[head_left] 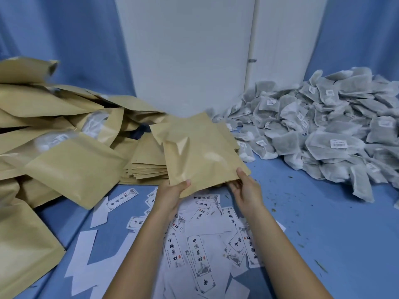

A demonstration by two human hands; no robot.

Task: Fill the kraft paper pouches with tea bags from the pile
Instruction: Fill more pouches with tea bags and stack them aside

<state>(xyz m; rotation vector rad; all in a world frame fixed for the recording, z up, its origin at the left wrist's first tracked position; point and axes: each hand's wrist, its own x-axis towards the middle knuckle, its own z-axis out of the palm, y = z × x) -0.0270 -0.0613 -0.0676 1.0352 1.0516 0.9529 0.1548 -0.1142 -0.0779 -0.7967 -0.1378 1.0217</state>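
Observation:
A kraft paper pouch (198, 152) is lifted above the blue surface at centre, tilted away from me. My left hand (172, 193) grips its near left corner, thumb on top. My right hand (246, 188) pinches its near right corner. A big pile of grey tea bags (323, 130) with small white labels lies at the right, apart from both hands. A flat stack of empty kraft pouches (149, 165) sits just left of the held pouch.
A heap of puffed kraft pouches (54, 130) fills the left side. White printed label slips (198, 251) are scattered on the blue cloth (323, 234) under my forearms. A white panel (185, 50) stands behind.

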